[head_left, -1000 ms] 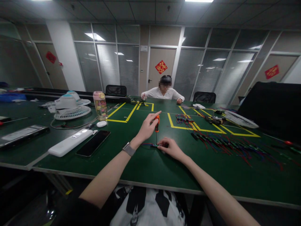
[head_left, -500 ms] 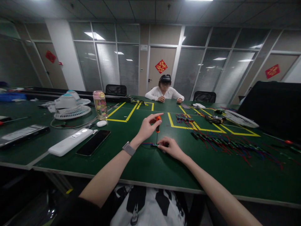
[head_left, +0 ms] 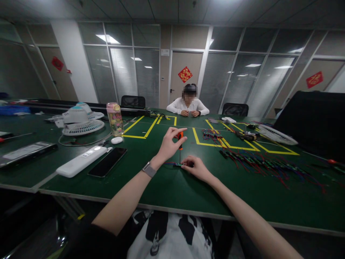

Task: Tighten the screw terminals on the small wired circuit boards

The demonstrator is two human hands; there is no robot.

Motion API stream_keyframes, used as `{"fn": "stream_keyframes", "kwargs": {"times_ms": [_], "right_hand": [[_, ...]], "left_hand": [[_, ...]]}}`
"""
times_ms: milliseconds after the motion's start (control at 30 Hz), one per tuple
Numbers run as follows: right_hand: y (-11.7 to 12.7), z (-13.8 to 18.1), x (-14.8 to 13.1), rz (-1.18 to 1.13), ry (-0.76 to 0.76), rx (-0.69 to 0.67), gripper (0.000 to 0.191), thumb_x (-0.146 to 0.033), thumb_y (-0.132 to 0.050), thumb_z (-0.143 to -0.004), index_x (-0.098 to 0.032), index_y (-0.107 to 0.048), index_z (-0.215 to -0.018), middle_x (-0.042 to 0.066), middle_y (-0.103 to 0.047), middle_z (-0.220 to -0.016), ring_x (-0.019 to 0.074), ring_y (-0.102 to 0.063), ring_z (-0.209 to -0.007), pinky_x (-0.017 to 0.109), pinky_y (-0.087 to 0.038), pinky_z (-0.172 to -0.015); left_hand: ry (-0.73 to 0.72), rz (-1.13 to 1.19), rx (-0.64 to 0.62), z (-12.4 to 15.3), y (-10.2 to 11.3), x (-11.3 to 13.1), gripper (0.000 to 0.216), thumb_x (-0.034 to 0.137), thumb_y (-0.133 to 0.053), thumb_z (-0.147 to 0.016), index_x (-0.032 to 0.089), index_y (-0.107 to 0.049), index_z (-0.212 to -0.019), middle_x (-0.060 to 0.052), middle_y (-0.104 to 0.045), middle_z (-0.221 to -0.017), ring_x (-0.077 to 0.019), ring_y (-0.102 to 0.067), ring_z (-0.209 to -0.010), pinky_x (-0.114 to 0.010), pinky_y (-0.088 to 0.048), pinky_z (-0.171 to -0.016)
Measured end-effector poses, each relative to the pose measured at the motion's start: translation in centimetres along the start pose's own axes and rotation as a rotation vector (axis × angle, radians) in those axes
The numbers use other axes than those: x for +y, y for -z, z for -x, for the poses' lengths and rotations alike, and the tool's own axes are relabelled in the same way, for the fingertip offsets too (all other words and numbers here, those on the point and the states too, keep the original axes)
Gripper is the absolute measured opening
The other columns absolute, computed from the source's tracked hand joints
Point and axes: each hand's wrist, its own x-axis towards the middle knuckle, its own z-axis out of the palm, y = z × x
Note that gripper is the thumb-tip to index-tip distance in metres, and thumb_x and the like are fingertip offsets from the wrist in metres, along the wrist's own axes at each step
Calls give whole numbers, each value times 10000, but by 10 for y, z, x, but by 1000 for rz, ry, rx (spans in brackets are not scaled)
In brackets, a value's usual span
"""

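Note:
My left hand (head_left: 168,144) pinches the orange handle of a small screwdriver (head_left: 180,138), held upright with its tip down on a small wired part (head_left: 176,164) lying on the green table (head_left: 167,187). My right hand (head_left: 196,167) rests on the table beside it, fingers closed on that part and pressing it down. A watch sits on my left wrist.
A white power strip (head_left: 81,160), a black phone (head_left: 107,162), a white mouse (head_left: 116,140), a pink bottle (head_left: 114,119) and white fans (head_left: 81,124) lie to the left. Red and blue wire bundles (head_left: 258,162) spread to the right. Another person (head_left: 188,104) sits at the far side.
My left fingers have shifted on the screwdriver handle, turning it slightly. The person opposite has brought both hands together. The view has tilted a little.

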Motion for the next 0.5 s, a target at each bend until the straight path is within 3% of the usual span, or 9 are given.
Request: {"fn": "stream_keyframes", "kwargs": {"times_ms": [133, 267, 400, 500], "right_hand": [[0, 0, 0, -5, 5, 3, 122, -225, -616, -756, -152, -683, -827, 16, -578, -718, 111, -517, -615, 230, -416, -586], [1, 1, -4, -12, 3, 10, 126, -224, -614, -754, -144, -685, -821, 19, -578, -710, 112, -513, -603, 232, -415, -582], [2, 1, -7, -20, -2, 11, 128, -223, -617, -750, -150, -687, -829, 18, -580, -706, 114, -512, -607, 231, -414, -581], [2, 1, -6, -18, -7, 7, 120, -215, -618, -746, -152, -687, -823, 20, -581, -714, 114, -515, -609, 232, -420, -586]], "left_hand": [[68, 177, -109, -1, 0, 2, 354, 243, -465, -862, 206, -551, -1204, -51, -598, -976, -124, -591, -827, -259, -475, -771], [10, 50, -26, -1, 0, 2, 317, 289, -587, -791, 219, -627, -1097, -39, -573, -943, -132, -561, -853, -244, -467, -779], [48, 131, -79, -1, -1, 0, 343, 259, -485, -855, 234, -564, -1188, -55, -559, -1067, -135, -563, -926, -248, -464, -801], [62, 146, -65, -1, -1, 0, 367, 246, -499, -845, 210, -542, -1208, -51, -587, -1007, -124, -579, -848, -260, -469, -787]]}}
